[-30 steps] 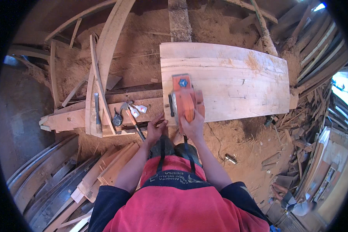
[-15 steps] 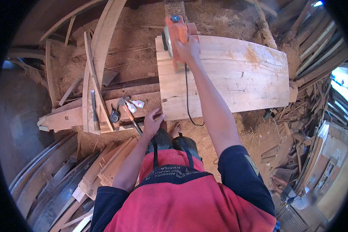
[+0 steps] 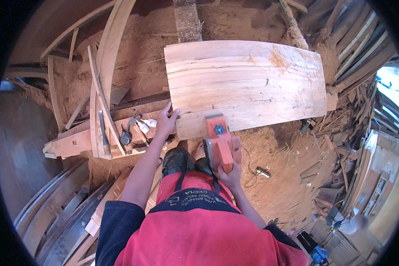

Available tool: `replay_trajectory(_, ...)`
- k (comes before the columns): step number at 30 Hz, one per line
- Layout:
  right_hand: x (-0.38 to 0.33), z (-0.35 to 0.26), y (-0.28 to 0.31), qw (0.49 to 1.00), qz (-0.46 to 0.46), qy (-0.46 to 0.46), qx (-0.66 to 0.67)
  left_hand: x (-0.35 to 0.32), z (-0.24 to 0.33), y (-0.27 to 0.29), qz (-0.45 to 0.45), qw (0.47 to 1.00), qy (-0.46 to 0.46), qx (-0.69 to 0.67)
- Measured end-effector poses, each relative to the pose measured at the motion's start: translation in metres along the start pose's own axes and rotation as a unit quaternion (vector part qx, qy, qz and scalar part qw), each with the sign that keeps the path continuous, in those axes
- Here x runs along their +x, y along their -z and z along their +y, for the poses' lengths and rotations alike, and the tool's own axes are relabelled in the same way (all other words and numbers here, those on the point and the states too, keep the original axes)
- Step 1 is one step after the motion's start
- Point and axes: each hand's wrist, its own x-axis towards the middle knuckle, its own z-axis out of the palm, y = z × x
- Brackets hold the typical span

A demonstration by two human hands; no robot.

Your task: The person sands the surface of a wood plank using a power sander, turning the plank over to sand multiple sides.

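An orange electric hand planer [image 3: 221, 144] is at the near edge of a wide pale wooden panel [image 3: 248, 84], its front end over the wood and its body reaching back toward me. My right hand [image 3: 230, 175] is closed round the planer's rear handle, close to my waist. At the panel's left edge is my left hand [image 3: 167, 120], thumb and fingers apart, the fingertips touching the edge. Left of that hand, on a timber beam, lie a hammer [image 3: 141, 132], a black tape measure [image 3: 125, 138], small white bottles [image 3: 147, 124] and a chisel [image 3: 104, 135].
Curved timbers [image 3: 113, 48] stand at the left, with stacked planks [image 3: 57, 208] below them. Wood scraps [image 3: 341, 119] pile up at the right. A power cord's connector [image 3: 263, 172] lies on the shaving-strewn floor. Another person [image 3: 348, 224] sits at the far lower right.
My right hand has drawn the planer from the panel's far left corner back to its near edge. My left hand has shifted up along the left edge.
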Motion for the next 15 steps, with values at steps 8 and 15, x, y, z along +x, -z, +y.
replay_trajectory(8, 0.138, -0.076, -0.033, 0.998, 0.012, 0.066, -0.019, 0.008, -0.016, 0.002, 0.003, 1.000, 0.005, -0.015)
replay_trajectory(15, 0.326, -0.142, -0.084, 0.957, 0.132, 0.253, -0.056, 0.008, -0.008, 0.011, 0.017, 0.999, -0.026, 0.010)
